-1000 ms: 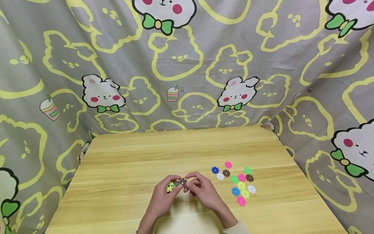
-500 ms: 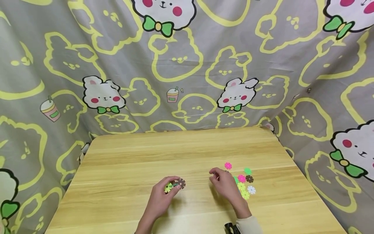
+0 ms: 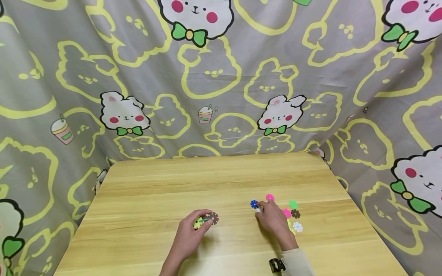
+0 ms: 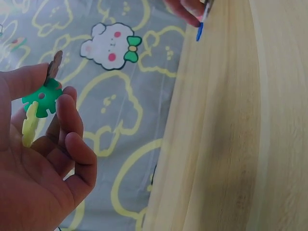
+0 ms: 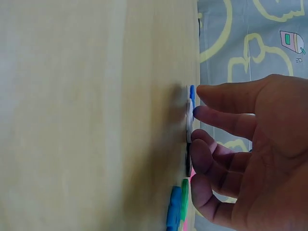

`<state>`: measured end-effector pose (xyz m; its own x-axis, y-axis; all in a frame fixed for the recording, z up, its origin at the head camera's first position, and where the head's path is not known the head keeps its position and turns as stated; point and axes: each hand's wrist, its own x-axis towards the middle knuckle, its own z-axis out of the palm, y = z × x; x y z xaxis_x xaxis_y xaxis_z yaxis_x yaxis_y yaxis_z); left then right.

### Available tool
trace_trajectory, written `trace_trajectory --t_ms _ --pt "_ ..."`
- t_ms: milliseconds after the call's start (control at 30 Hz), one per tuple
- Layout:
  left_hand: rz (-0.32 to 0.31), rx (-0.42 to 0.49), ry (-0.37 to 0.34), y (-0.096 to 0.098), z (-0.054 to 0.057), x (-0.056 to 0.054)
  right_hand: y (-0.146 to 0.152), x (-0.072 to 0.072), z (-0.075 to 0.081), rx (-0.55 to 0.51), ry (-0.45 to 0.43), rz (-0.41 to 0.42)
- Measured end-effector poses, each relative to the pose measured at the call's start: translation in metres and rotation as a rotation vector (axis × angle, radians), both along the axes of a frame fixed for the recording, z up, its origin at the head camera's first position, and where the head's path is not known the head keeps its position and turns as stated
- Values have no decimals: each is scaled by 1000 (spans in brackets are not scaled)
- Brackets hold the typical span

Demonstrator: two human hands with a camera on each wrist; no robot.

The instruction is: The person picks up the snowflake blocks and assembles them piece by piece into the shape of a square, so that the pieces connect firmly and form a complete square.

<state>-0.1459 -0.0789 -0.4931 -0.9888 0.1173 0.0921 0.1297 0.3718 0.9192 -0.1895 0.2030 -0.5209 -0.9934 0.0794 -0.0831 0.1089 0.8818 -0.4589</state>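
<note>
1. The left hand (image 3: 189, 234) has its fingers (image 4: 72, 115) curled round a small toy made of flat discs with notches. It has a yellow disc (image 4: 30, 127), a green disc (image 4: 42, 98) and a brown disc (image 3: 214, 218). They look joined in a row — green in the middle.

2. The right hand (image 3: 274, 220) is down at the left side of the loose discs. Its fingers are loosely bent with a small gap at the tips, right by a blue disc (image 3: 254, 204) and a white disc (image 5: 189, 120). Nothing looks pinched; I can't tell if they touch.

3. So I think some joining is done: three discs together. The blue one and the white one are not on the toy.

4. More loose discs lie farther right on the surface (image 3: 155, 191). I see a far pink disc (image 3: 270, 197), a far green one (image 3: 293, 204), a dark brown one (image 3: 295, 214) and a near white one (image 3: 297, 227). The right hand hides some — so I can't count what's left.
</note>
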Motion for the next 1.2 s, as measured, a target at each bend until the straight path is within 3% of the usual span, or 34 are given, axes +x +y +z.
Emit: trace_trajectory --t_ms 433,833,967,1067,1200 --pt "9 11 -1 0 -4 0 0 -3 -3 -12 -7 -7" --pt "1 4 -6 1 -6 -1 11 -5 -5 -33 -7 -67" --pt "1 2 -14 1 -6 -1 8 -3 -4 -42 -30 -47" --pt "8 3 -12 0 -6 -1 -1 -1 -1 -112 -16 5" --pt "17 11 -7 0 -6 -2 -20 3 9 -295 46 109"
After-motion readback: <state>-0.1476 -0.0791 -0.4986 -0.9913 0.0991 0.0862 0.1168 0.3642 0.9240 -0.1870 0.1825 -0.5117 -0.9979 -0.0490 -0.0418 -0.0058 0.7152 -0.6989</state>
